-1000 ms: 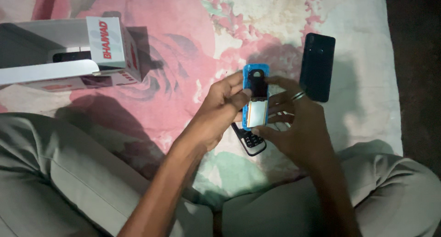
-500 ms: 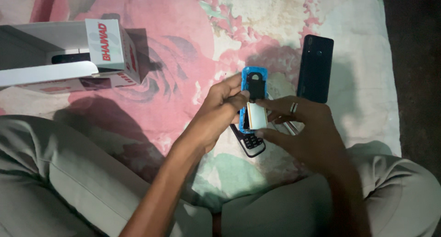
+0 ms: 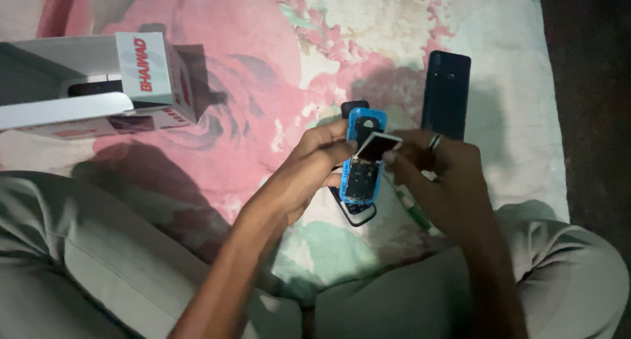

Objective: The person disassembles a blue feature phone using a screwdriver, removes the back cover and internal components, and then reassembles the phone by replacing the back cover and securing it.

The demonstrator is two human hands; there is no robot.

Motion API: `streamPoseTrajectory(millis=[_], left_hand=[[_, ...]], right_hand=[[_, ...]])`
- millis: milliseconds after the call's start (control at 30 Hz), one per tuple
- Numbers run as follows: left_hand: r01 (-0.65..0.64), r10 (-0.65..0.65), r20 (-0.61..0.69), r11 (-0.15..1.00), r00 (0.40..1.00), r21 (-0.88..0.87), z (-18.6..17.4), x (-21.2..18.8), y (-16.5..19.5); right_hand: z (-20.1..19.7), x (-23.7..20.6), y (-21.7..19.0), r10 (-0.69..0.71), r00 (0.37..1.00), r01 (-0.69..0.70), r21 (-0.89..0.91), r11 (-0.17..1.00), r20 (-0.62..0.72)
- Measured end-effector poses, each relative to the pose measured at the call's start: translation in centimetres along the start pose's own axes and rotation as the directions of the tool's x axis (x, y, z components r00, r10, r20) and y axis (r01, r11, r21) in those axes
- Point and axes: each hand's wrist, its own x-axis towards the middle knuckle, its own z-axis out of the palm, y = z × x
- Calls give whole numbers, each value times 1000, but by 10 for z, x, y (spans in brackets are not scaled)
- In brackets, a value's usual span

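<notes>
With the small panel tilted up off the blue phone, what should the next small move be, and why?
Probably lift the small panel clear with the right hand. One edge already stands off the blue phone, baring the board, while the left hand steadies the body.

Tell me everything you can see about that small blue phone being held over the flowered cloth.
The small blue phone is a slim bar with a bright blue plastic frame, lying opened so its dark inner board shows. A small white-edged dark panel tilts up from its upper half. The left hand grips its left edge; the right hand pinches the lifted panel. It is held above the flowered cloth, over a dark phone part lying beneath.
</notes>
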Motion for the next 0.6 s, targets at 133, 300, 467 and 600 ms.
streamPoseTrajectory(millis=[133, 300, 467, 600], left_hand=[[32, -32, 2, 999, 999, -8, 2, -1, 0], [57, -57, -8, 997, 998, -48, 3, 0, 2], [-41, 41, 38, 999, 998, -4, 2, -2, 3], [-120, 123, 38, 991, 992, -63, 3, -1, 2]], right_hand=[[3, 2, 3, -38, 997, 42, 56, 998, -64], [8, 4, 5, -57, 991, 69, 101, 992, -118], [10, 3, 5, -71, 990, 87, 128, 988, -121], [3, 2, 0, -10, 998, 20, 186, 982, -54]])
